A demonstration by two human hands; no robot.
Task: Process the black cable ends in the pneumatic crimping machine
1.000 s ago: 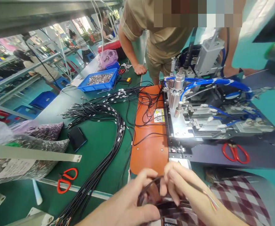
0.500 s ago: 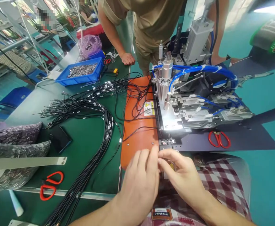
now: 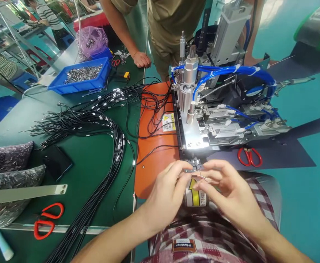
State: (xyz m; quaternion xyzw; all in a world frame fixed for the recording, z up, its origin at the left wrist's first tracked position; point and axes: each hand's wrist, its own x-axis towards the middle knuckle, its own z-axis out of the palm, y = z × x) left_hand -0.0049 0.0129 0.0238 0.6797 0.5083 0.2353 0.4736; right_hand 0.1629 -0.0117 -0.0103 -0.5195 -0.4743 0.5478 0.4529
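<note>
Thin wires (image 3: pixel 201 176) poke out at the lower middle of the frame, where the left hand (image 3: pixel 168 191) seems to pinch them with thumb and finger, maybe to keep them still. Near it, the right hand (image 3: pixel 229 193) has its thumb and fingers spread around the tips, and I cannot tell if it touches them. Black cables (image 3: pixel 118 146) lie in 1 long bunch left of the middle, and red scissors (image 3: pixel 249 157) rest at the right, perhaps to be easy to grab.
</note>
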